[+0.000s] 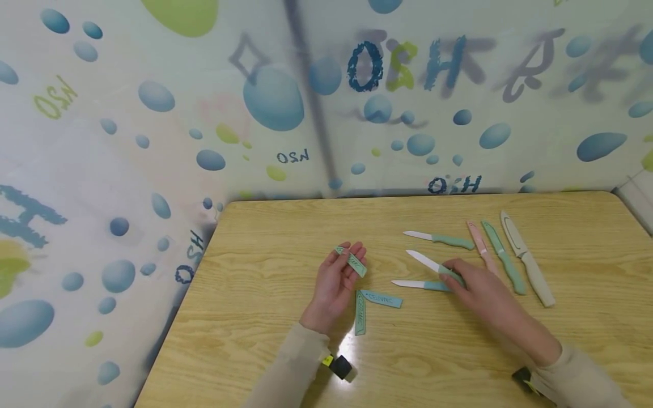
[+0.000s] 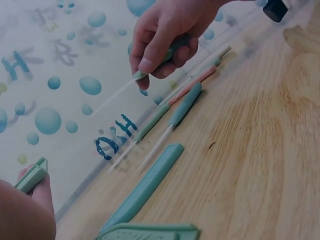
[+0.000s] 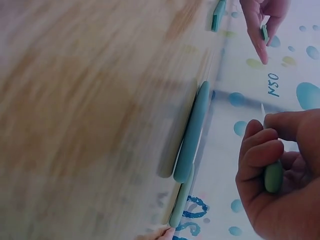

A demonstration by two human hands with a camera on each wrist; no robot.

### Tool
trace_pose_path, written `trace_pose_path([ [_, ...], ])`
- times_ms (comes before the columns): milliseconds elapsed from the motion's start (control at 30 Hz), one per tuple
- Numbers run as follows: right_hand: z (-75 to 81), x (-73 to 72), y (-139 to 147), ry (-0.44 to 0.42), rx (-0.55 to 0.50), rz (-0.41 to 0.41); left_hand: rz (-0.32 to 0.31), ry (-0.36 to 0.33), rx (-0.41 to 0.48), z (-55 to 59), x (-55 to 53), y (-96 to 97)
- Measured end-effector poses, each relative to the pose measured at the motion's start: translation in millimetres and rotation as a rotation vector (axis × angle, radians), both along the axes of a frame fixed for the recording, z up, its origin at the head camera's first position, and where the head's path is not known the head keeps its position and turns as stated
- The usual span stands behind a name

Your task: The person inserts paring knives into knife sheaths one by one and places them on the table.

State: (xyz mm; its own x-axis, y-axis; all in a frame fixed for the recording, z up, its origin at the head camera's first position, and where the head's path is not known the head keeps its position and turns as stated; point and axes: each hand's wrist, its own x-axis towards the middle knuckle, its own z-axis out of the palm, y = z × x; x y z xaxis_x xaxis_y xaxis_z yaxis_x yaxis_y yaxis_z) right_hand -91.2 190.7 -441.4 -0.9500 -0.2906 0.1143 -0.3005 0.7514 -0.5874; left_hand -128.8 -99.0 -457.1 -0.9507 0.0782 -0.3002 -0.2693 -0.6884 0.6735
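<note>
My left hand (image 1: 331, 289), palm turned up, holds a green knife sheath (image 1: 358, 266) between thumb and fingers. In my right hand (image 1: 482, 292) is a paring knife (image 1: 422, 260) with a green handle; its bare white blade points left toward the sheath, apart from it. The right wrist view shows the fingers curled round the handle (image 3: 273, 177). Below the left hand a blue sheath (image 1: 385, 299) and another green sheath (image 1: 360, 320) lie on the table, ends meeting. A blue-handled knife (image 1: 408, 284) and a green-handled knife (image 1: 451, 242), both unsheathed, lie on either side of the held knife.
Toward the right of the wooden table (image 1: 245, 317) lie a pink knife (image 1: 475, 233), a green knife (image 1: 504, 260) and a larger cream knife (image 1: 533, 277), their blades covered. A patterned curtain (image 1: 326, 141) hangs behind the table's far edge.
</note>
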Motion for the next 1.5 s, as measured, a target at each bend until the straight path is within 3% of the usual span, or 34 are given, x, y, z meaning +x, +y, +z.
trace_pose_path([
  [400,3.2,12.4,-15.2,-0.007,-0.025,0.007,-0.031,0.004,-0.05,-0.5,4.0,11.9],
  [767,3.4,18.3,-24.2,0.004,-0.048,0.067,-0.023,0.005,-0.05,-0.7,4.6,21.5],
  [1000,2.9,19.0,-27.6,0.01,-0.044,0.087,0.004,-0.02,-0.054,0.0,5.9,26.0],
  [1500,0.1,17.7,-29.4,-0.016,-0.035,0.096,-0.018,0.001,-0.05,-0.4,8.8,31.3],
])
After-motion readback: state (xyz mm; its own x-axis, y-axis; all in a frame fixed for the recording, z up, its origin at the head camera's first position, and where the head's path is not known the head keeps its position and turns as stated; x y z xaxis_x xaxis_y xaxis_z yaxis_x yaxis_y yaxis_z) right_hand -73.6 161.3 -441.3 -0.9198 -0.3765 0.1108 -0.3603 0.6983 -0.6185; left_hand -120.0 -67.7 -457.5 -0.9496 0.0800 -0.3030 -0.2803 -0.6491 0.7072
